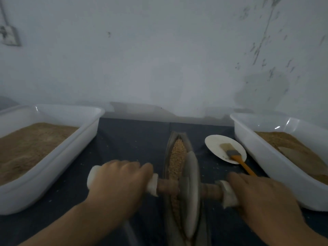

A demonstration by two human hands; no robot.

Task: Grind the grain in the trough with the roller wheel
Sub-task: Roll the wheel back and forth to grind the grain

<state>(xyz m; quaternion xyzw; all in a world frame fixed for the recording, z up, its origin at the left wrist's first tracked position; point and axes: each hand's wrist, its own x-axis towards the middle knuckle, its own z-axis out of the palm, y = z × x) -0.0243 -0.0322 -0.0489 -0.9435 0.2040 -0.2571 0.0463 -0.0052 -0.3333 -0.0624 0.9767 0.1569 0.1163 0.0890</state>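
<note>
A narrow boat-shaped trough (pixel 170 144) runs away from me on the dark table, filled with tan grain (pixel 177 153). A grey roller wheel (pixel 190 192) stands upright in the trough's near half, on a wooden axle (pixel 167 187) with white-wrapped handles. My left hand (pixel 120 181) grips the left handle and my right hand (pixel 257 196) grips the right handle. The wheel is blurred. The trough's near end is hidden under the wheel and the frame edge.
A white tub (pixel 58 157) of brown ground grain stands at the left, another white tub (pixel 262 153) at the right. A round plate (pixel 214 142) with an orange-handled brush (pixel 237 158) lies between the trough and the right tub. A wall rises behind the table.
</note>
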